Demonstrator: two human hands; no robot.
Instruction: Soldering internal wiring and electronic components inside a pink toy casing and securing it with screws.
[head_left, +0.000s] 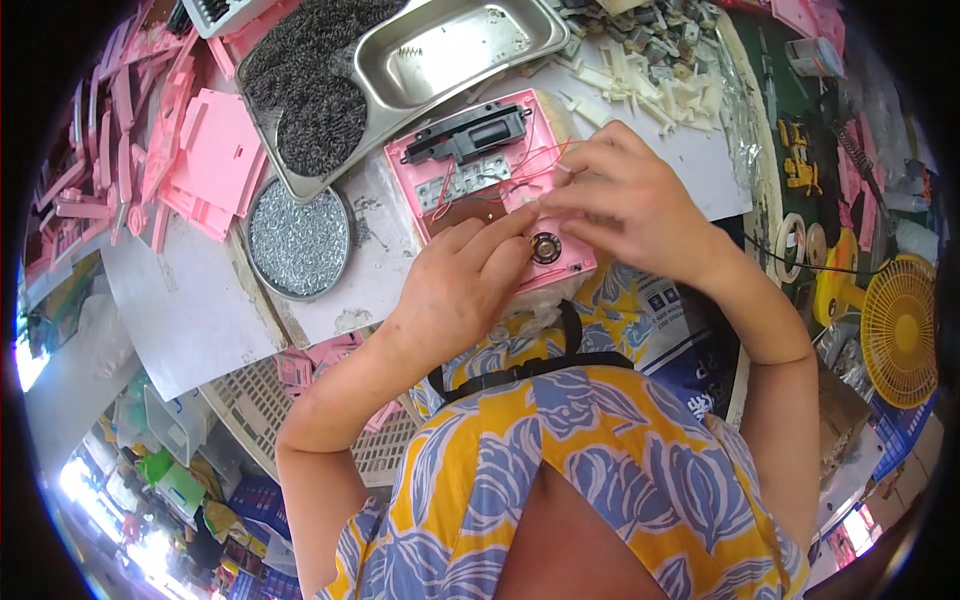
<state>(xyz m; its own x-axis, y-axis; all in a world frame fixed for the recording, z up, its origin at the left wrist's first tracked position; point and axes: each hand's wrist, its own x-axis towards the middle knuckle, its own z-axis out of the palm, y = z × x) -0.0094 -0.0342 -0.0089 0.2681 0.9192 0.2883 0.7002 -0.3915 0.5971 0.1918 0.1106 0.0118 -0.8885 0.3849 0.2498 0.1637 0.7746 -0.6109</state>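
A pink plastic housing [408,188] lies with its inner side up at the table's near edge. Inside it are a black module [488,134], a grey metal plate [465,182], thin red wires [545,160] and a small round black speaker-like part [546,248]. My left hand [462,272] rests on the housing's lower left, its fingers stretched toward the middle. From the right my right hand [640,200] reaches over the housing, fingers bent and drawn together beside the red wires. Whatever sits between its fingertips is hidden.
A steel tray [455,50] of dark springs [315,90] and a round tin of small screws [300,240] stand beyond. Pink panels [210,160] pile up at left, white plastic pieces [650,90] at far right. A yellow fan [900,330] stands right; a plastic basket [255,400] is below left.
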